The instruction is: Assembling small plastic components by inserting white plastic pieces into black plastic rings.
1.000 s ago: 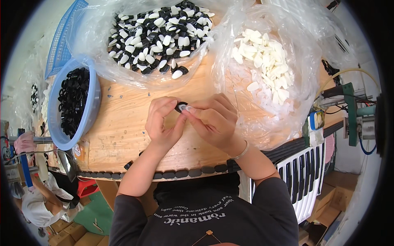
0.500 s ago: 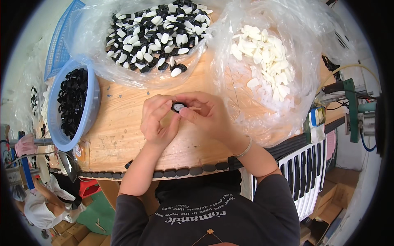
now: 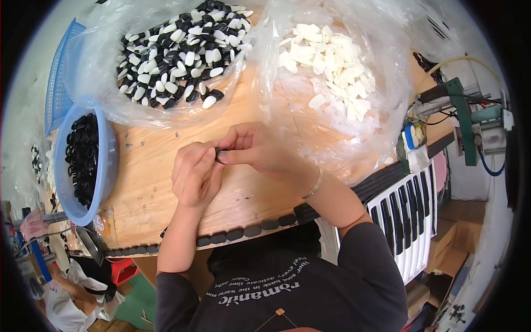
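So you've got one small black piece (image 3: 220, 156) pinched between both hands at table centre: left hand (image 3: 193, 176) closed under it, right hand (image 3: 255, 150) clamped on from 3 o'clock. At 11 o'clock the bag of black-and-white pieces (image 3: 177, 52) looks pretty full; white parts (image 3: 332, 66) at 1 o'clock and the blue bowl (image 3: 108, 166) at 9 o'clock still hold plenty, so lots left, I'd guess.

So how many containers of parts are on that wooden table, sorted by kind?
Clear plastic bags: 2, the bag of black-and-white pieces and the bag of white pieces
Blue bowls: 1, the blue bowl of black pieces
Total: 3
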A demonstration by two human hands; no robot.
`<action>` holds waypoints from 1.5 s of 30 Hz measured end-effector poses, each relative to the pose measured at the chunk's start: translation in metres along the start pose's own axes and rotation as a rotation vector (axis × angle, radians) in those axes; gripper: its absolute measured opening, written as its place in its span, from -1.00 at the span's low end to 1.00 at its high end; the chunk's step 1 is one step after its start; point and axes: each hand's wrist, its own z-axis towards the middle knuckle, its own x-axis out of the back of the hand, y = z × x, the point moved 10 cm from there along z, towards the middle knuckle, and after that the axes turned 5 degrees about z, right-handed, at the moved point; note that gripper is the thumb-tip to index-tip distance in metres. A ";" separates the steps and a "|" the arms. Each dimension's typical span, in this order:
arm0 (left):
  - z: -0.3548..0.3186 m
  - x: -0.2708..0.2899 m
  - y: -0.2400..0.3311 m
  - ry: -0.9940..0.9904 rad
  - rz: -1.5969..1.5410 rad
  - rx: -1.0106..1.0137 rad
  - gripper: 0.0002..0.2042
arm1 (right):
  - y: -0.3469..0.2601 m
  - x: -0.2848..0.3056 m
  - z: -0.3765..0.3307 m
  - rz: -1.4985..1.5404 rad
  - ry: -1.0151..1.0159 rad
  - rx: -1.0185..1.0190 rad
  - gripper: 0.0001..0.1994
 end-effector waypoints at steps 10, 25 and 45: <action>-0.013 -0.011 -0.024 -0.008 -0.034 0.143 -0.59 | -0.032 0.010 0.000 -0.340 0.120 0.090 -0.95; -0.024 -0.012 -0.049 0.047 -0.359 0.349 -0.48 | -0.108 0.123 -0.016 -1.543 0.834 0.376 -0.93; -0.004 -0.008 -0.030 -0.120 -0.267 0.232 -0.62 | -0.019 0.002 -0.001 -0.338 0.087 0.148 -0.92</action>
